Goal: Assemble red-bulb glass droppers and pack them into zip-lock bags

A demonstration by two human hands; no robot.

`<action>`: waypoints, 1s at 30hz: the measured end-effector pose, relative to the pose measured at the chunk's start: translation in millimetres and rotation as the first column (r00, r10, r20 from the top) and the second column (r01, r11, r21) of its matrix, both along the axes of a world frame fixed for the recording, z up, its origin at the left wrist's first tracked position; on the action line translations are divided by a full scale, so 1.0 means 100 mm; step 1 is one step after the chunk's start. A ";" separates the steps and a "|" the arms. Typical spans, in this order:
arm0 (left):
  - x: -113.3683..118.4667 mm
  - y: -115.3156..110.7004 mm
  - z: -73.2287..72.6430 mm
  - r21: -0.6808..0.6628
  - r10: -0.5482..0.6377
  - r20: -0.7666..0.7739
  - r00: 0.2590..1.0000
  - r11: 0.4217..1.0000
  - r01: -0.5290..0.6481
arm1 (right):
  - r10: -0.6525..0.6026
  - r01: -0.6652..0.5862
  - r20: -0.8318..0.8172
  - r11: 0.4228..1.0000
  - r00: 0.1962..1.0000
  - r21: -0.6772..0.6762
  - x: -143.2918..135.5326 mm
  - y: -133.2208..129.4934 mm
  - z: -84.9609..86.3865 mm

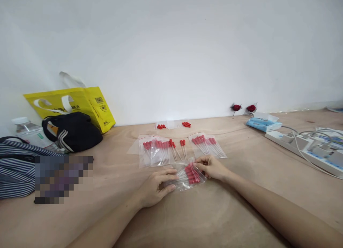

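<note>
A clear zip bag (180, 182) lies across the wooden table in front of me. Inside it are several droppers (192, 173) with red bulbs, the bulbs pointing right. My right hand (210, 167) pinches the bag's right edge near the zip, thumb against index finger. At the other end, my left hand (158, 183) grips the bag between thumb and fingers, over the droppers' thin tips. Just beyond stand two pairs of loose droppers (183, 148) lying on the table. Filled zip bags of droppers flank them, a left bag (144, 156) and a right bag (209, 147).
Against the wall lies another bag (173, 124) with red pieces. At left are a yellow tote (92, 105), a black bag (77, 133), a bottle (25, 128) and striped cloth (16, 176). At right are a tissue pack (264, 124), power strips (302, 150) and two red roses (251, 108).
</note>
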State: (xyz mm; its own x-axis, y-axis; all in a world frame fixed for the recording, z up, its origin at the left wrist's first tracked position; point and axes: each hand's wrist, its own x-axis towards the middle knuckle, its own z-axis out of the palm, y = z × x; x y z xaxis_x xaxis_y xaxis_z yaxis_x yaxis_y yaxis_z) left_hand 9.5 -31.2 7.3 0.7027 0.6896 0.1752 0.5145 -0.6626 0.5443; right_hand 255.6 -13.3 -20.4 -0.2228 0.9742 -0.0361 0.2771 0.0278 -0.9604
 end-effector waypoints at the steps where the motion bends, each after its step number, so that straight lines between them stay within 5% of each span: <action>1: 0.00 -0.01 0.00 -0.003 0.008 -0.004 1.000 1.000 -0.008 | -0.017 0.016 -0.004 1.000 1.000 -0.014 0.00 0.00 0.01; 6: 0.00 -0.03 0.02 -0.021 0.075 -0.029 0.997 0.997 -0.076 | -0.066 0.066 0.006 0.997 0.998 0.027 -0.03 0.01 -0.02; 10: 0.02 -0.05 0.05 -0.030 0.085 -0.071 0.994 0.996 -0.088 | 0.011 -0.009 -0.034 0.998 0.999 0.068 -0.05 0.02 -0.04; 19: 0.01 -0.05 0.06 -0.044 0.084 -0.094 0.992 0.995 -0.088 | 0.001 -0.013 -0.127 0.996 0.992 -0.089 -0.04 -0.03 0.08; 30: -0.01 -0.02 0.00 -0.021 0.054 -0.045 0.998 0.998 -0.055 | 0.003 -0.011 -0.150 0.999 0.989 -0.050 -0.01 -0.04 0.02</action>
State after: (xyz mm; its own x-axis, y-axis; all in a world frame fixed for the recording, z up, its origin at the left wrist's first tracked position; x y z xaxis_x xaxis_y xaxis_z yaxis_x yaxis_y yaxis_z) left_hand 8.1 -33.2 7.8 0.6705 0.7307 0.1288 0.5737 -0.6207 0.5344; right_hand 254.1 -17.2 -18.0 -0.2361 0.9704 -0.0508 0.1301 -0.0202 -0.9913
